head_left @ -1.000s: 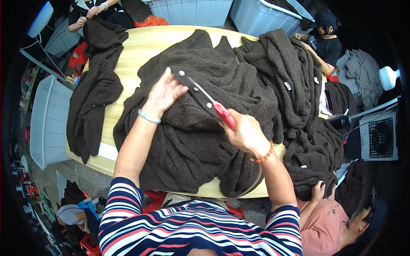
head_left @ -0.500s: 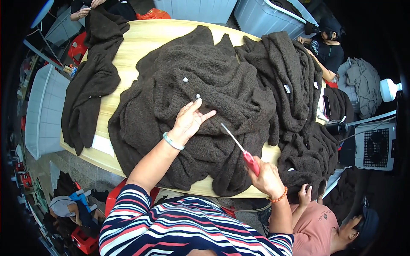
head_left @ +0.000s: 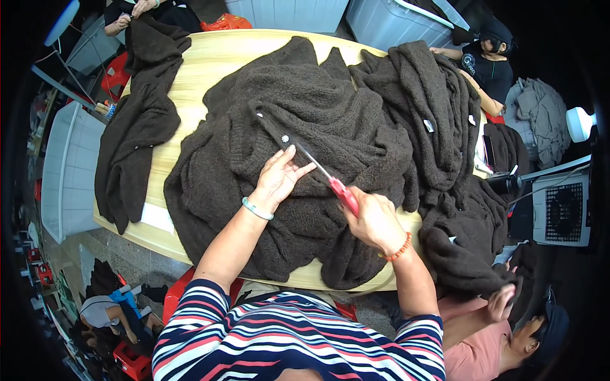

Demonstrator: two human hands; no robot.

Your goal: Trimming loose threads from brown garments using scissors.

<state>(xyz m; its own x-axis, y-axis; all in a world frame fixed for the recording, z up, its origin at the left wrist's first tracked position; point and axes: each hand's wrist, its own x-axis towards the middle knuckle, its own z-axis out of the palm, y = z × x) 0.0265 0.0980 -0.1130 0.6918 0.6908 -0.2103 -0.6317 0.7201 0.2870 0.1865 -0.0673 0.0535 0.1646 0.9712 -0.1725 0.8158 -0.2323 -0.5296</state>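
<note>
A heap of dark brown knit garment lies spread in front of me. On a narrow strip of it sits a small pale, round button; a second pale spot shows farther up the strip. My left hand holds the knit just below the button, one fingertip beside it and the thumb stretched away to the right; its other fingers are partly hidden. Closed around the red handle of a tool with a long thin metal shaft, my right hand points its tip toward the button. I cannot make out the tip's shape.
More brown knits lie at the left and right of the pale wooden table. Co-workers sit at the far left, far right and near right. Grey plastic bins stand beyond the table. A phone lies near the right edge.
My right hand has moved left and up, bringing the tool's tip near the button. The buttoned strip has shifted slightly left. The near-right person's hand has moved right with brown cloth.
</note>
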